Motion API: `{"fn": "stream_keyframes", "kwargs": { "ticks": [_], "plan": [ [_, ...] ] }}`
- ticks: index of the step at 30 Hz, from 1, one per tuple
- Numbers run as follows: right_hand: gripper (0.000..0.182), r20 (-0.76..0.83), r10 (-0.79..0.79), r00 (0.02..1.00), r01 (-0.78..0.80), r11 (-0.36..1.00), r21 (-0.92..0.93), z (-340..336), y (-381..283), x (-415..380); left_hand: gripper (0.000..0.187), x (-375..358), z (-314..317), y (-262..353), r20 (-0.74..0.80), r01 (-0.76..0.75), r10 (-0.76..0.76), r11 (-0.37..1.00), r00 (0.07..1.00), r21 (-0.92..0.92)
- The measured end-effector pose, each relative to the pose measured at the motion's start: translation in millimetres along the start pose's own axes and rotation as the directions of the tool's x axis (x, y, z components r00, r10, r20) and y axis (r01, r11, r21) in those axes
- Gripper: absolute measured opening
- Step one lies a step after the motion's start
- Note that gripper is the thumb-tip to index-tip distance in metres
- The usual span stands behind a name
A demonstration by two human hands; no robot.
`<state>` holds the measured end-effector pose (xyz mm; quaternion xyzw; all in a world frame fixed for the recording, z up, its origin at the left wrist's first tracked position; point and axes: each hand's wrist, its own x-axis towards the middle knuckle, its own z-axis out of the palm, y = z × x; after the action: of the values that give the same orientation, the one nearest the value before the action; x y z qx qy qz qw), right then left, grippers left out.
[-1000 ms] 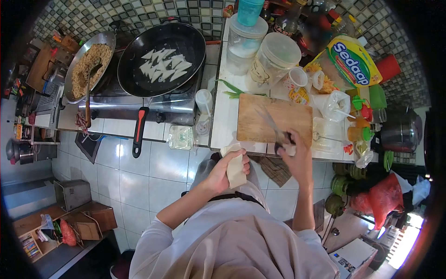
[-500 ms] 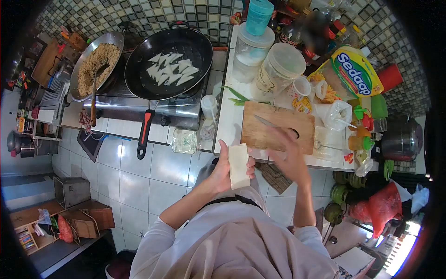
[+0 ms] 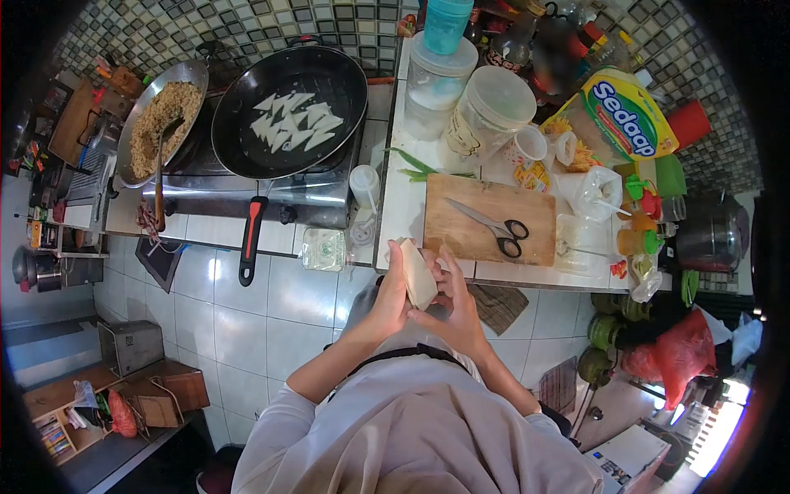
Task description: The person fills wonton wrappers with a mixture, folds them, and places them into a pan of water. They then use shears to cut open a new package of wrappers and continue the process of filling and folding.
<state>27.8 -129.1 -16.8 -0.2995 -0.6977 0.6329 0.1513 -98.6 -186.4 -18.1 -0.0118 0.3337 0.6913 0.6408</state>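
Observation:
My left hand [image 3: 390, 298] is closed around a stack of pale rectangular dough wrappers [image 3: 418, 278], thumb along its left side. The stack is tilted, held above my lap in front of the counter edge. My right hand [image 3: 457, 309] has come to the stack's right side, its thumb at the lower corner and its fingers curved along the edge; the exact contact is partly hidden. Just beyond, scissors [image 3: 497, 228] with black handles lie on a wooden cutting board [image 3: 444, 235]. On the stove, a black frying pan [image 3: 234, 136] holds several pale cut pieces.
Left of the pan stands a wok [image 3: 196, 78] of brown crumbly food with a ladle. The pan's handle [image 3: 252, 239] juts over the counter edge. Plastic jars [image 3: 494, 103], green leaves [image 3: 420, 170], a clear container [image 3: 323, 249] and a yellow Sedaap packet [image 3: 621, 119] crowd the counter.
My right hand has moved left from over the cutting board to the stack, uncovering the scissors. My left hand has turned the stack to a steeper tilt. The view has shifted slightly.

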Motion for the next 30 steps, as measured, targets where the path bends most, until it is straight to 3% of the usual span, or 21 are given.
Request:
{"fn": "stream_keyframes", "kwargs": {
  "ticks": [5,7,8,10,11,13,14,16,19,23,26,29,30],
  "plan": [
    [0.099,-0.007,0.032,0.999,-0.033,0.998,-0.058,-4.0,-8.4,-1.3,0.061,0.4,4.7,-0.6,-0.063,-0.045,0.042,0.998,0.997,-0.049],
    [0.093,0.024,-0.001,1.0,0.001,1.0,-0.01,-5.0,-10.0,-3.1,0.054,3.7,-5.0,-3.8,0.083,-0.012,0.027,0.982,0.996,-0.186],
    [0.093,0.026,-0.001,1.0,0.001,1.0,-0.01,-5.3,-3.7,-3.4,0.054,4.5,-6.4,-4.5,0.082,-0.013,0.029,0.982,0.996,-0.187],
    [0.077,0.007,0.085,0.996,-0.082,0.927,0.365,-6.7,9.5,-2.1,0.032,5.8,-8.0,-5.3,0.136,-0.015,0.054,0.962,0.989,-0.272],
    [0.077,0.008,0.085,0.996,-0.082,0.927,0.365,-11.0,9.6,-2.9,0.032,6.3,-8.6,-5.9,0.136,-0.016,0.054,0.962,0.989,-0.272],
    [0.059,0.138,0.331,0.934,-0.348,0.745,0.569,-18.0,-5.0,-2.0,0.014,6.8,-9.3,-7.3,0.162,-0.13,0.18,0.952,0.97,-0.279],
    [0.059,0.137,0.331,0.934,-0.347,0.745,0.57,-17.6,-6.0,-3.1,0.014,7.2,-8.8,-7.4,0.162,-0.129,0.179,0.952,0.97,-0.278],
    [0.046,0.102,0.258,0.961,-0.267,0.758,0.596,-15.4,-7.1,-5.8,0.016,8.6,-6.8,-7.4,0.199,-0.27,0.314,0.938,0.929,-0.219],
    [0.038,0.048,0.245,0.968,-0.229,0.799,0.556,-13.3,-8.0,-7.3,0.018,9.4,1.7,-8.0,0.159,-0.355,0.379,0.921,0.912,-0.157],
    [0.036,-0.071,0.23,0.971,-0.163,0.845,0.51,-11.8,-4.3,-2.1,0.016,12.8,0.4,-12.3,0.211,-0.365,0.405,0.908,0.889,-0.205],
    [0.031,-0.136,0.197,0.971,-0.124,0.899,0.421,-23.2,-2.4,3.1,0.024,8.5,2.3,-6.8,0.142,-0.33,0.347,0.935,0.927,-0.129],
    [0.024,-0.216,0.088,0.972,-0.053,0.985,0.167,-41.6,-0.6,14.3,0.038,5.1,-3.7,-0.1,0.062,-0.25,0.251,0.968,0.966,-0.022],
    [0.024,-0.217,0.088,0.972,-0.052,0.985,0.166,-46.5,-2.4,16.8,0.04,4.2,-10.9,0.0,0.011,-0.176,0.175,0.98,0.984,0.091]
  ]
}}
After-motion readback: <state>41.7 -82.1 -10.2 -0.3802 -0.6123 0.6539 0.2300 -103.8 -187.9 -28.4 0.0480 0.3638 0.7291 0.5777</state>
